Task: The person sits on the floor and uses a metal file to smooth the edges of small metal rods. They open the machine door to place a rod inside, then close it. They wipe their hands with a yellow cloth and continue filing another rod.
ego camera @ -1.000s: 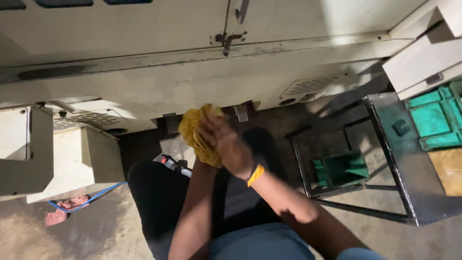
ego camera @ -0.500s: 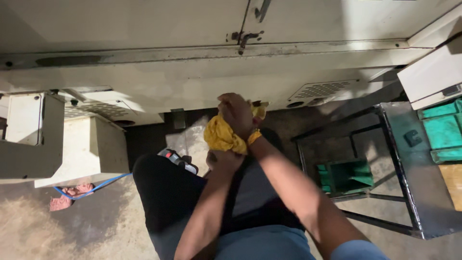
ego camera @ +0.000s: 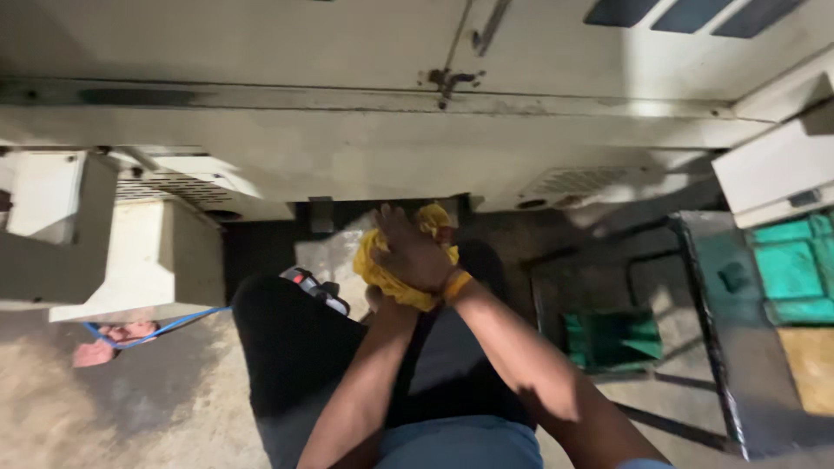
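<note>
Right hand lies clenched over a crumpled yellow cloth, pressing it down; the left hand is almost wholly hidden beneath the bundle, so its grip cannot be told. Both sit above dark trousers, near the middle. Right of them, a metal frame stand holds a green container, contents unclear. Farther off, a pale machine casing spans the scene, its upper part cut off.
</note>
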